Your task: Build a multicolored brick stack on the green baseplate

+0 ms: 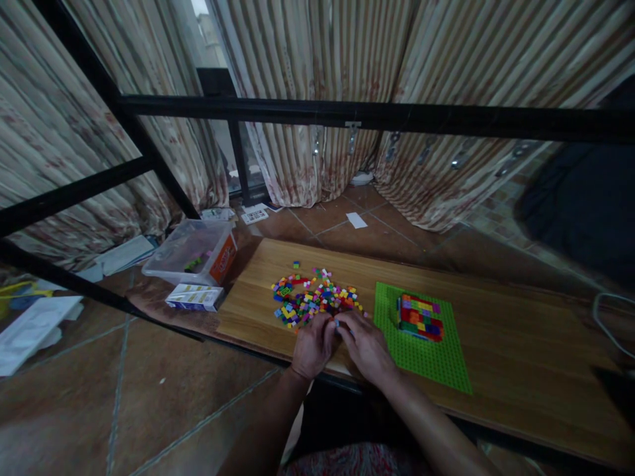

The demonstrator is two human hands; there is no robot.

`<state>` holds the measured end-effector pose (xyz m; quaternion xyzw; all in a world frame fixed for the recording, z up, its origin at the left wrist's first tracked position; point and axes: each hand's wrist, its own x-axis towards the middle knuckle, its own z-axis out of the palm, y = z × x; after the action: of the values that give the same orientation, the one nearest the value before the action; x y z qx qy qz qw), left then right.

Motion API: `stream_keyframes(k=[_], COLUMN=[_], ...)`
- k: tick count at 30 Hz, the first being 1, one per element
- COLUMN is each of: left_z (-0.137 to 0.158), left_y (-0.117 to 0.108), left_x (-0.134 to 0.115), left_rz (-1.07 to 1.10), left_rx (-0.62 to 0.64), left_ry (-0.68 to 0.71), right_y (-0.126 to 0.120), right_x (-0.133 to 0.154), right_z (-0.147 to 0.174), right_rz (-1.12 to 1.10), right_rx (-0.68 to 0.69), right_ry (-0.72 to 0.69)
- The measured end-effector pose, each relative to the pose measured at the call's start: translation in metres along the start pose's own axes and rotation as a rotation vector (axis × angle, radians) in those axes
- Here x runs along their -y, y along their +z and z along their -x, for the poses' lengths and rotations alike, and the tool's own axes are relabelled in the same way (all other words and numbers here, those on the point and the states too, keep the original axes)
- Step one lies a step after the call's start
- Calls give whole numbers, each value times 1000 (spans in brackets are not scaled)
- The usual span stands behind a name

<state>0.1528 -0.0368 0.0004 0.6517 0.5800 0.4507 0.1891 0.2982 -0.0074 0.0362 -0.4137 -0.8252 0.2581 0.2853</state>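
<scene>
Working with both hands at the lower centre of the frame, over the wooden surface [516, 344]. Holding the left hand [312, 344] and the right hand [366, 347] close together at the near edge of the bricks [317, 301]. Apparently pinching a small blue piece [337, 323] with the right fingertips. Curling the left fingers close beside it; not showing clearly whether also gripping.

Viewing the bricks in a loose, mixed-colour spread just below the middle of the frame. Viewing the green baseplate [426, 367] right of centre, just beside the right hand and carrying the multicoloured build [421, 317] toward its upper part. Viewing the clear bin [171, 271] at the left of the frame, containing a few pieces, with the box [194, 297] just below.

Judging from the pose, probably handling small pieces at the fingertips, away from the build; not telling joining from separating at this scale. Likely calling, in the next move, for a steady pinch, for checking the orientation of the piece, and for keeping the fingers clear of the loose bricks underneath.
</scene>
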Motion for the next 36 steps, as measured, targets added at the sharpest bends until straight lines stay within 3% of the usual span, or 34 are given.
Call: stream_keyframes(k=[6,13,20,24,32,36], left_z=[0,2,-2,-2,-5,-6], left_y=[-3,-5,-8,-8,-1,1], left_x=[0,1,-2,-4,4,7], left_rz=[41,1,-25,-54,-218,-285], left_rx=[-6,15,-23,8,-82,-105], left_ry=[-6,-28,13,54,129,193], right_y=[16,28,25,16,-44,-70], right_x=[-1,1,10,12,-11,-38], right_z=[0,-8,-9,-4,48,82], right_rz=[-437,-816,-874,-917,-687,-497], right_rx=[-133,-130,-105,-187,-283,-455], right_ry=[240,421,394,423,503,588])
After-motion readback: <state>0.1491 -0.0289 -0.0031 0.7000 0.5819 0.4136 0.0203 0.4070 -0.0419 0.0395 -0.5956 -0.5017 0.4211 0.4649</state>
